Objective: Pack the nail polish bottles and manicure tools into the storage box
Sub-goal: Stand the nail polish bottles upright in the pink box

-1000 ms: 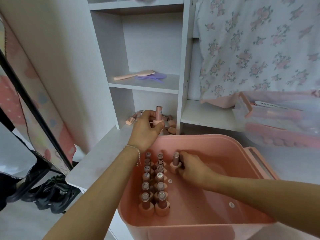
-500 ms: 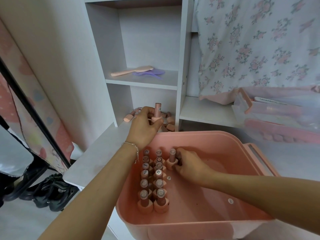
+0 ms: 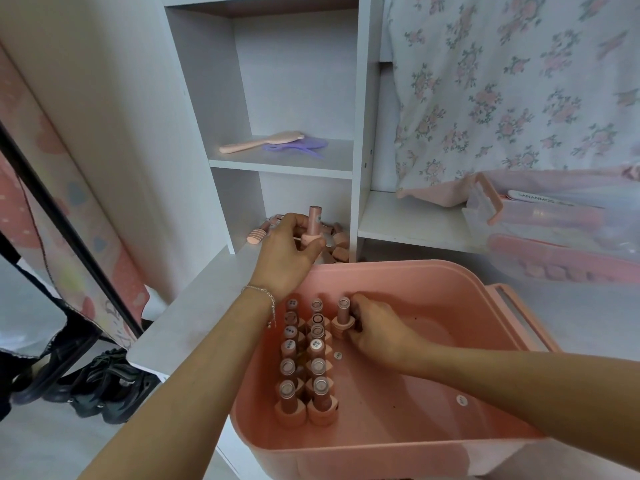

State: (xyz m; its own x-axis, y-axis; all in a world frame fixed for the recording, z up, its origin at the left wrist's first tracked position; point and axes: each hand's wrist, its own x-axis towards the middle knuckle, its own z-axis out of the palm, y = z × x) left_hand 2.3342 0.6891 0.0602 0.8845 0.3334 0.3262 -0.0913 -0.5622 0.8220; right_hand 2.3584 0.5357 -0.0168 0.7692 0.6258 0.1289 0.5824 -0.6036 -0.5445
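A pink storage box (image 3: 408,445) stands open in front of me. Two rows of pink nail polish bottles (image 3: 304,365) stand along its left side. My right hand (image 3: 377,327) holds one more bottle (image 3: 343,315) upright on the box floor, at the head of a third row. My left hand (image 3: 289,251) grips another upright bottle (image 3: 313,226) in the low shelf compartment, among several loose bottles (image 3: 337,242) lying there.
A white shelf unit (image 3: 362,133) rises behind the box, with a pink brush (image 3: 259,143) and purple comb (image 3: 298,147) on a higher shelf. A clear case (image 3: 554,216) of tools sits at right under floral cloth. Black shoes (image 3: 104,386) lie on the floor at left.
Both hands stay on their bottles and barely shift. The view has tilted slightly, so everything sits a little lower left in the frame.
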